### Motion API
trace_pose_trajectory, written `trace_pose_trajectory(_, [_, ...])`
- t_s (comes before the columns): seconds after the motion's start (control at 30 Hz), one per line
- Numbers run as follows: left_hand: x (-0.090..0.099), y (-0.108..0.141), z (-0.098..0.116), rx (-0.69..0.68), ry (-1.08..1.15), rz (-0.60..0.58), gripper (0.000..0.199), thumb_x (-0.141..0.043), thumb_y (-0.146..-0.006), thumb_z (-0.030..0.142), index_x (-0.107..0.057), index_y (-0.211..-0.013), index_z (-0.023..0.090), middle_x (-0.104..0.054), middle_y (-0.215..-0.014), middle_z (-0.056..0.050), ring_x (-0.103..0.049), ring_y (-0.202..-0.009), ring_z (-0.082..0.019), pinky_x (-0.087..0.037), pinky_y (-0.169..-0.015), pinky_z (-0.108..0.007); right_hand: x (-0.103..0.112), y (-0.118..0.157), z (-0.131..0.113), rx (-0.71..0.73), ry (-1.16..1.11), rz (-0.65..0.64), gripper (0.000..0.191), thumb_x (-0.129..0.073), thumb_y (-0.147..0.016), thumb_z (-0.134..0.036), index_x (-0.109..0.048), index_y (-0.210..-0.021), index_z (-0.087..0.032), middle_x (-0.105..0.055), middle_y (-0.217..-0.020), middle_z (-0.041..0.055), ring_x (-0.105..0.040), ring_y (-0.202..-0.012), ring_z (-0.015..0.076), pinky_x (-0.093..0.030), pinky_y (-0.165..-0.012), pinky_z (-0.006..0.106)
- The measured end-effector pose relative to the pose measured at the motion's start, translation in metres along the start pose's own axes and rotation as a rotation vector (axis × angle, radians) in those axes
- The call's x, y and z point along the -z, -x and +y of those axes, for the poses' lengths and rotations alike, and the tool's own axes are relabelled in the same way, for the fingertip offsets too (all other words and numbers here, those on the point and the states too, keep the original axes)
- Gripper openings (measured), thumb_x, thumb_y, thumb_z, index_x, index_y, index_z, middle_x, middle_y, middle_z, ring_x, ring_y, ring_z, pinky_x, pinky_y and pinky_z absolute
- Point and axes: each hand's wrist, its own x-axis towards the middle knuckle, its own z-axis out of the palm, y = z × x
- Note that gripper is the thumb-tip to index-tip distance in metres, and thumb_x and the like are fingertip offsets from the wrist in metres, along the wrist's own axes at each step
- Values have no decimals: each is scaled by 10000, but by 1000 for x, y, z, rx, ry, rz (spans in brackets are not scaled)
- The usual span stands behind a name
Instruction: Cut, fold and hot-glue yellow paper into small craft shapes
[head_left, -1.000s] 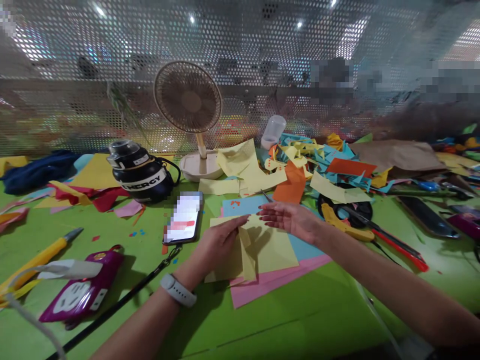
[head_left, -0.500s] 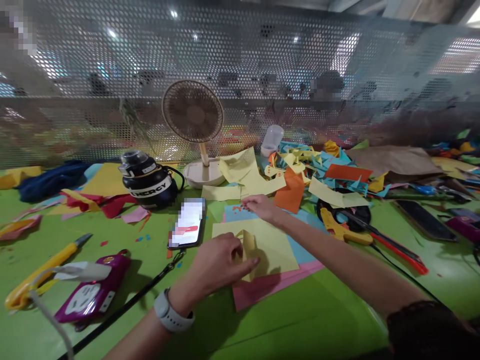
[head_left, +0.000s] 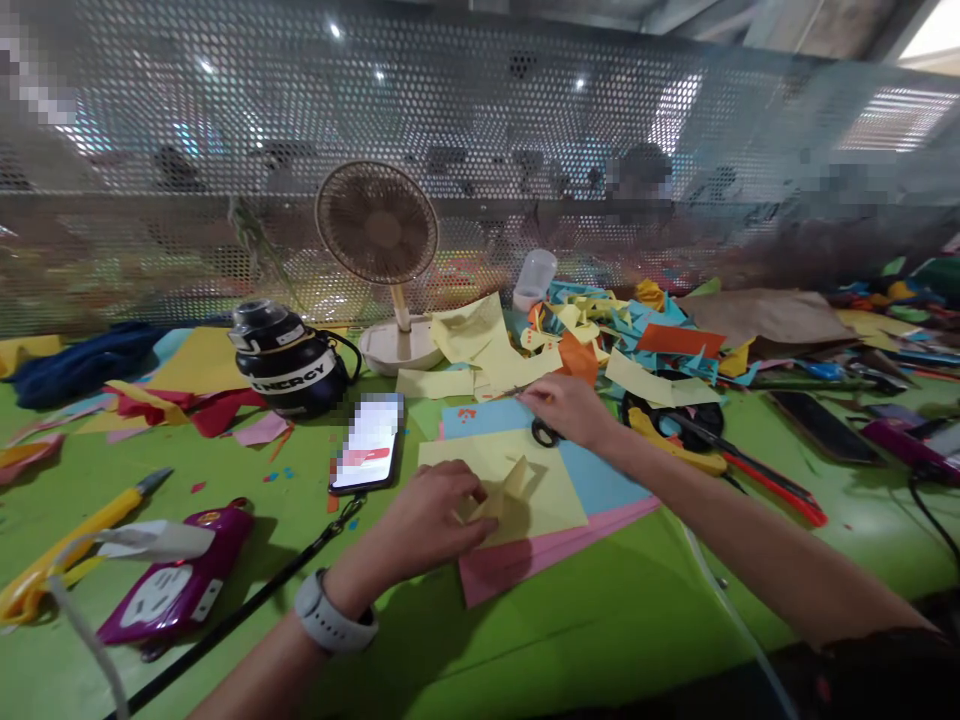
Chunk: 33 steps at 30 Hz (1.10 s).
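Note:
Between the thumb and fingers of my left hand [head_left: 439, 510] is a small folded yellow paper piece [head_left: 514, 485], standing over a flat pale yellow sheet [head_left: 555, 500]. Farther up, my right hand [head_left: 566, 405] is closed on small scissors [head_left: 545, 432]; a dark handle loop shows below the fingers and thin blades point left. Under the yellow sheet lie a blue sheet [head_left: 600, 485] and pink sheets [head_left: 502, 575]. Tiny orange bits [head_left: 466, 414] rest on the blue sheet, left of my right hand.
A lit phone [head_left: 369, 440], a black bottle [head_left: 289, 360] and a fan [head_left: 382, 225] stand or lie behind and left. Paper scraps [head_left: 679, 342] pile up at the back right, near a yellow glue gun [head_left: 675, 445]. A purple device [head_left: 180, 580] lies front left.
My right hand has moved slightly right and now holds the scissors, which were not visible before. My left hand still holds the folded paper, now tilted differently. The view has shifted slightly.

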Motion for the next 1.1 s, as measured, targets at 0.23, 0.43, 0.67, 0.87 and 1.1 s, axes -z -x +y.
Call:
trace_pose_trajectory(0.23, [7, 17, -32, 56, -103, 64, 376, -635, -730, 535, -693, -955, 239, -583, -966, -58, -566, -857, -230, -405, -736, -322, 81, 111, 80, -80, 381, -40, 396, -498, -739, -222, -665, -1094, -169, -669, -1111, 120, -615, -1010, 271, -464, -871, 376])
trace_pose_trajectory(0.43, [-5, 14, -39, 149, 113, -172, 391, -523, -803, 528, -676, -953, 200, -471, -533, 42, -415, -506, -127, -267, -502, -247, 65, 142, 115, -70, 551, -121, 483, -470, -712, -185, -603, -1173, -130, -635, -1050, 146, -602, -949, 271, -475, -837, 377])
trace_pose_trajectory(0.67, [-7, 8, -36, 74, 413, -87, 222, -599, -747, 378, -582, -760, 158, -505, -641, 30, -433, -589, -108, -331, -532, -225, 43, 144, 121, -16, 611, 116, 428, -469, -697, -221, -624, -1090, -153, -566, -1030, 155, -553, -954, 325, -471, -832, 451])
trace_pose_trajectory(0.87, [-6, 8, -31, 94, 459, -128, 328, -644, -697, 313, -638, -978, 145, -421, -526, 76, -370, -463, -82, -270, -452, -221, 46, 156, 101, -5, 583, 276, 333, -491, -719, -228, -616, -1027, -215, -560, -988, 156, -544, -969, 337, -463, -831, 448])
trace_pose_trajectory(1.1, [-12, 2, -29, 91, 589, -166, 142, -592, -714, 261, -595, -810, 156, -606, -631, 13, -533, -553, -118, -380, -515, -233, 53, 146, 80, -185, 173, 453, 275, -582, -724, -354, -616, -960, -215, -617, -928, 131, -587, -852, 288, -487, -724, 407])
